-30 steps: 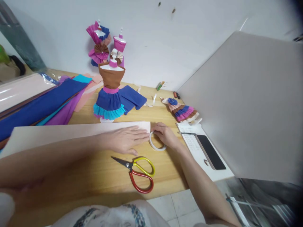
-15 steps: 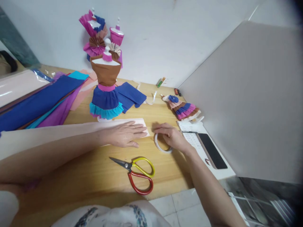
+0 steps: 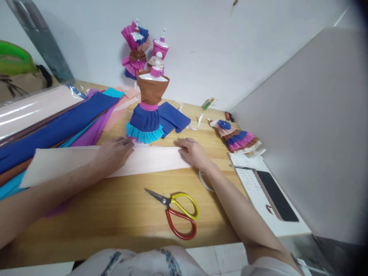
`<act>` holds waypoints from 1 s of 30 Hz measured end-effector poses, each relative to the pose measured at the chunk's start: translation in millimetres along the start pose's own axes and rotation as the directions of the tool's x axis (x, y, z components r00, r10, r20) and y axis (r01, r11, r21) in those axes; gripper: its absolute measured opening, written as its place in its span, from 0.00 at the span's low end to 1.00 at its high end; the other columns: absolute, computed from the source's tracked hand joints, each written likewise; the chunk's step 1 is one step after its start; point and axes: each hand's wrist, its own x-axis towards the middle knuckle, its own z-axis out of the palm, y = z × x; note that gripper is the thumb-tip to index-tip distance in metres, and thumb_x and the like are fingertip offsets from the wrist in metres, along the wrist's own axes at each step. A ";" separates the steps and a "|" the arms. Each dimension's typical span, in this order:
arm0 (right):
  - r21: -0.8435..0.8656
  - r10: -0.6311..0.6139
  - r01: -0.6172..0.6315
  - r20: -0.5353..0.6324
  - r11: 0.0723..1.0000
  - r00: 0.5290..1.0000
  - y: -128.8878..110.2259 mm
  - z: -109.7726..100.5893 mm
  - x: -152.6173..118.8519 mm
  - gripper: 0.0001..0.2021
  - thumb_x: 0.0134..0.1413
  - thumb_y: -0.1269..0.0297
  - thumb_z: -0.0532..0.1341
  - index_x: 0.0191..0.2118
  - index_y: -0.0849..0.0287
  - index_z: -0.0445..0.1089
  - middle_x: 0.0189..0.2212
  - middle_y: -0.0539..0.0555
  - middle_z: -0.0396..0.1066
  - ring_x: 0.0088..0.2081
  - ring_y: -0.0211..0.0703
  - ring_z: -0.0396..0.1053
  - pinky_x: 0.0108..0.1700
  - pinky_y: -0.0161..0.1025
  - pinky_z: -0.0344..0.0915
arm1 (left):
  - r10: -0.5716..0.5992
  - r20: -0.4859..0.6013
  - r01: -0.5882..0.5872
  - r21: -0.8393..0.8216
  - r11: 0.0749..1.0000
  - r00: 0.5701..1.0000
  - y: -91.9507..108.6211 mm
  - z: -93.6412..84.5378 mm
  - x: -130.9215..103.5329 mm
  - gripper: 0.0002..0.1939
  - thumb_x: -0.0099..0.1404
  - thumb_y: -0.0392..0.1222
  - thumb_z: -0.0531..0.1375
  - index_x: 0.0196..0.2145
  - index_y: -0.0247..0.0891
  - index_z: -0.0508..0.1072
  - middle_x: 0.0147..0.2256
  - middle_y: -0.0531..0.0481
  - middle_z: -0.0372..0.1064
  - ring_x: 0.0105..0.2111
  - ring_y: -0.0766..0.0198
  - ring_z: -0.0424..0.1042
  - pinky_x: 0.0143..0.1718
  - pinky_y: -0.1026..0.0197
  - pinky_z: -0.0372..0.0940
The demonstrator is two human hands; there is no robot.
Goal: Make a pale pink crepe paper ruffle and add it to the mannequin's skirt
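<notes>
A long pale pink strip of crepe paper (image 3: 155,159) lies across the wooden table. Near its middle, my left hand (image 3: 115,153) rests with bent fingers closed at the upper edge. My right hand (image 3: 193,152) pinches the strip's right end; its fingertips are partly hidden. Beneath my right wrist lies a roll of tape (image 3: 203,181), partly covered by the forearm. Closer to me are scissors (image 3: 168,203) with one yellow and one red handle. Just behind the strip stands a small dress form (image 3: 152,92) in a brown top and a blue and turquoise ruffled skirt.
Folded coloured crepe paper (image 3: 57,124) is piled at left. Two more dressed forms (image 3: 137,57) stand by the wall. A small layered dress (image 3: 235,134) lies at right, near a phone (image 3: 277,195) on white paper. A blue piece (image 3: 175,119) and a glue stick (image 3: 208,103) lie behind.
My right hand has let go of the tape roll and taken the strip's right end. My left hand has slid left along the strip, from flat to bent fingers. The view has shifted left.
</notes>
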 end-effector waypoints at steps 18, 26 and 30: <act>-0.240 -0.198 0.164 -0.128 0.957 0.972 -9.2 3.6 -18.9 0.09 0.61 0.72 0.56 0.37 0.60 0.74 0.30 0.58 0.73 0.33 0.47 0.68 0.37 0.42 0.62 | 0.137 -0.124 -0.101 0.260 0.960 0.983 -1.4 15.4 -11.8 0.11 0.66 0.28 0.53 0.34 0.33 0.75 0.32 0.41 0.70 0.37 0.53 0.68 0.36 0.53 0.62; -0.307 -0.273 0.233 -0.094 0.923 0.957 -13.3 -8.5 -19.2 0.14 0.57 0.75 0.57 0.48 0.64 0.73 0.32 0.59 0.71 0.35 0.48 0.65 0.38 0.42 0.61 | 0.179 -0.134 -0.135 0.287 0.948 0.975 8.8 14.3 -17.7 0.10 0.66 0.30 0.53 0.30 0.34 0.72 0.26 0.44 0.68 0.30 0.55 0.67 0.32 0.55 0.60; -0.358 -0.372 0.340 -0.022 0.869 0.928 -13.6 -17.6 -19.7 0.09 0.62 0.71 0.56 0.39 0.62 0.75 0.33 0.59 0.72 0.38 0.48 0.66 0.45 0.46 0.60 | 0.194 -0.053 -0.172 0.279 0.945 0.980 19.3 10.0 -23.3 0.10 0.64 0.26 0.53 0.32 0.34 0.72 0.32 0.42 0.71 0.34 0.53 0.68 0.35 0.53 0.62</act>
